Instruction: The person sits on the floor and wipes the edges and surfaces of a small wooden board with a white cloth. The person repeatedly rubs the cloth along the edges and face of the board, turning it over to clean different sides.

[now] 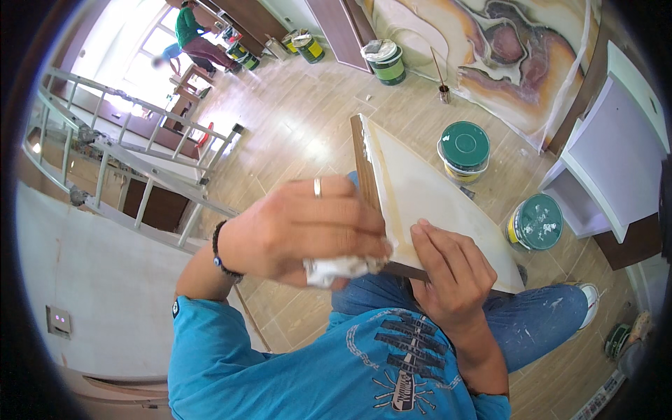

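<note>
My left hand [329,234], with a ring and a bracelet, is closed on a crumpled white cloth [329,269] at the near left corner of a tapered white board [448,203]. The board has a brown edge and a pale yellow strip along its left side, with white material near its far tip. My right hand [451,273] grips the board's near edge, fingertips on the white face and the rest partly hidden. The board is over my jeans-clad legs.
Lidded buckets [463,150] [535,224] stand on the wood-look floor [280,140]. A metal ladder [147,196] is at the left. White shelving units [609,154] are at the right, a marbled panel [504,56] behind. Two people [192,35] work by the window.
</note>
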